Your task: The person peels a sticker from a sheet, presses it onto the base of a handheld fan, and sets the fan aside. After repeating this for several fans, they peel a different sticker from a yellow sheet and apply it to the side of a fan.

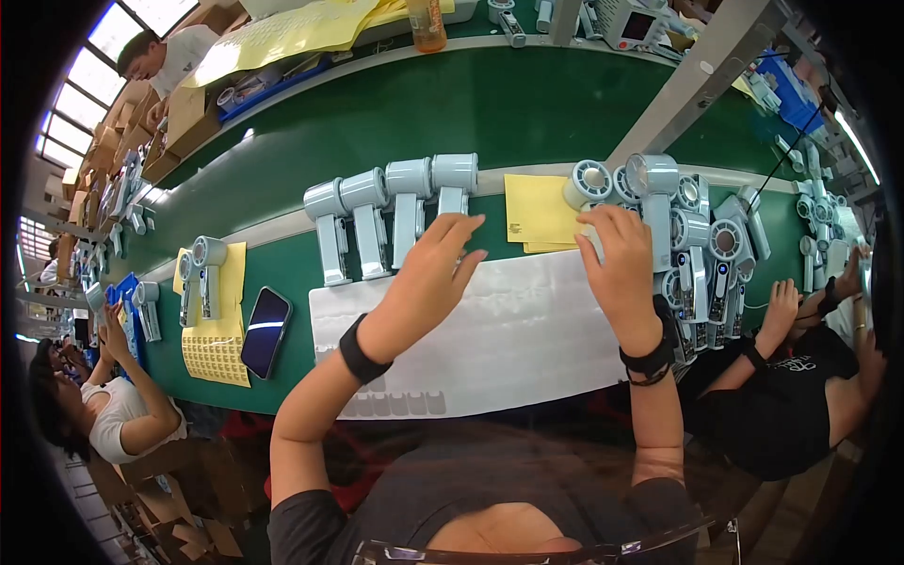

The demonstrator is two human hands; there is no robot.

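My left hand [424, 278] is above the white sheet [508, 353], its fingers stretched and the thumb apart. Its fingertips overlap the handle of the rightmost light-blue handheld fan [456, 172] in a row of several; I cannot tell whether they touch. Over the sheet's right part hovers my right hand [620, 264], fingers loosely bent, thumb apart, nothing visible in it. Its fingertips come next to yellow sheets [539, 209] and a fan head [590, 181]. Several grey sticker shapes [410, 403] remain along the white sheet's lower left edge.
A heap of handheld fans [692, 245] lies at the right. To the left are a phone [267, 330] and a yellow sticker sheet [215, 353] with two fans. Co-workers sit on both sides. A metal post [697, 80] rises at the back right.
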